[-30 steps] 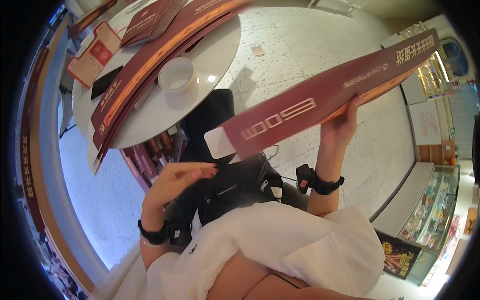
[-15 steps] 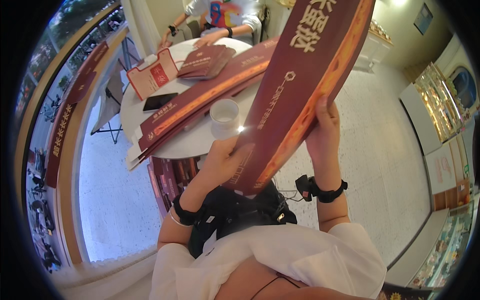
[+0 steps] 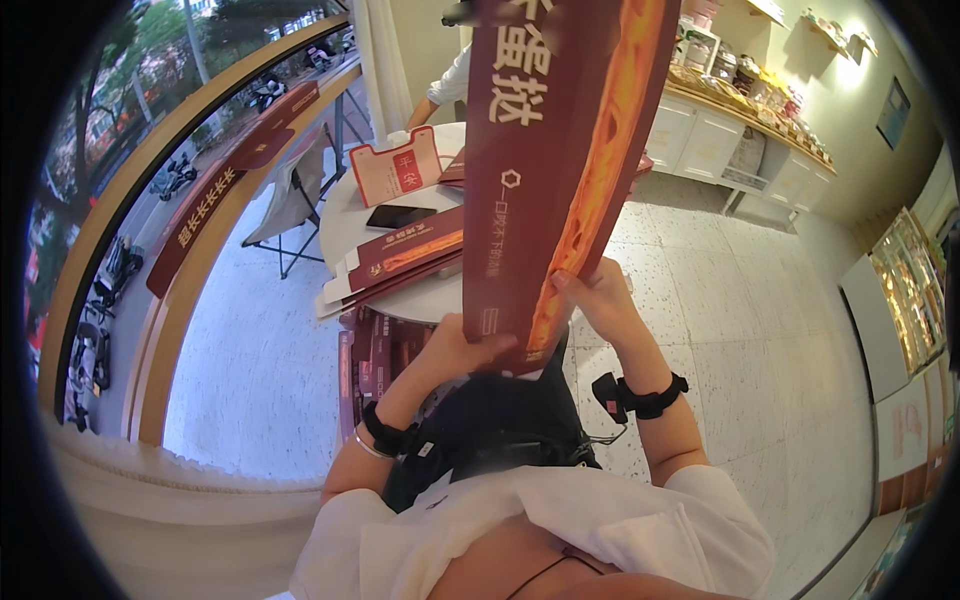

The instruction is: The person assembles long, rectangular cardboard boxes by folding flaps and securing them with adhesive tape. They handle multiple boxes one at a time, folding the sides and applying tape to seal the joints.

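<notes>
A long maroon carton (image 3: pixel 535 190) with an orange pastry picture stands nearly upright in front of me, its top cut off by the upper edge. My left hand (image 3: pixel 458 345) grips its lower left edge, thumb across the front. My right hand (image 3: pixel 600 302) holds the right edge a little higher, thumb on the printed side. The fingers behind the carton are hidden. Beyond it, similar long flat cartons (image 3: pixel 415 250) lie on a round white table (image 3: pixel 335 215), partly covered by the one I hold.
A dark phone (image 3: pixel 400 216) and a pink-red card holder (image 3: pixel 397 170) lie on the table. Maroon boxes (image 3: pixel 375 355) are stacked below it. A folding chair (image 3: pixel 300 195) stands by the window. Another person's arm (image 3: pixel 447 85) shows behind. A display case (image 3: pixel 900 295) is at right.
The carton has swung from a rightward slant to nearly upright, hiding the white cup and more of the table. My view has turned rightward, and both hands keep their hold.
</notes>
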Demonstrator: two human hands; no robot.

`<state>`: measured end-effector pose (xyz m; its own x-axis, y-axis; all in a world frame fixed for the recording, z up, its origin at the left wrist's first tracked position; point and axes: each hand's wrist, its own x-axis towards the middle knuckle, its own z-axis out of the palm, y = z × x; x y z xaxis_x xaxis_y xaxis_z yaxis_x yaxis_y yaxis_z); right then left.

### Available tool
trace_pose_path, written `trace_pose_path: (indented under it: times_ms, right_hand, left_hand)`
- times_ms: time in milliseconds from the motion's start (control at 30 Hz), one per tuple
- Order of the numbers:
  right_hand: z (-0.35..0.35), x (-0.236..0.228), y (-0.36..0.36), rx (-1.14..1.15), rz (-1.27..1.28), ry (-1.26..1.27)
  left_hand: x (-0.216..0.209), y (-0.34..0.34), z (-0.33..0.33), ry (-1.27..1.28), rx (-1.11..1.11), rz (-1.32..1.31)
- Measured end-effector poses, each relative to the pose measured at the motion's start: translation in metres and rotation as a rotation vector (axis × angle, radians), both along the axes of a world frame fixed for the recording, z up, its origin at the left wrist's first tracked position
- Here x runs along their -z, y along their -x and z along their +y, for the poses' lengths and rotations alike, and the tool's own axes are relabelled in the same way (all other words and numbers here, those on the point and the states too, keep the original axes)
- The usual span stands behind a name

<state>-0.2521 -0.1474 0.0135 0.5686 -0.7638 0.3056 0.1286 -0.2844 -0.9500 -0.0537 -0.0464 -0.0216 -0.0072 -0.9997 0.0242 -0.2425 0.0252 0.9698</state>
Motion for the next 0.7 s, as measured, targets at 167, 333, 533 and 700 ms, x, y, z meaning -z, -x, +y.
trace_pose_path:
  times_ms: [167,333,533,700]
  right_hand:
    - [0.013,-0.03,-0.009,-0.154,-0.01,-0.052]
    - [0.008,-0.018,-0.006,-0.222,0.286,0.156]
    - [-0.014,0.02,0.031,-0.38,0.677,0.046]
    - [-0.014,0.039,0.042,-0.339,0.679,0.039]
  left_hand:
    - [0.021,0.005,0.005,0.25,-0.086,0.093]
    - [0.011,-0.016,0.011,0.188,-0.134,-0.016]
    - [-0.061,-0.055,0.056,0.801,-0.341,0.678]
    - [-0.05,-0.063,0.047,0.811,-0.609,0.845]
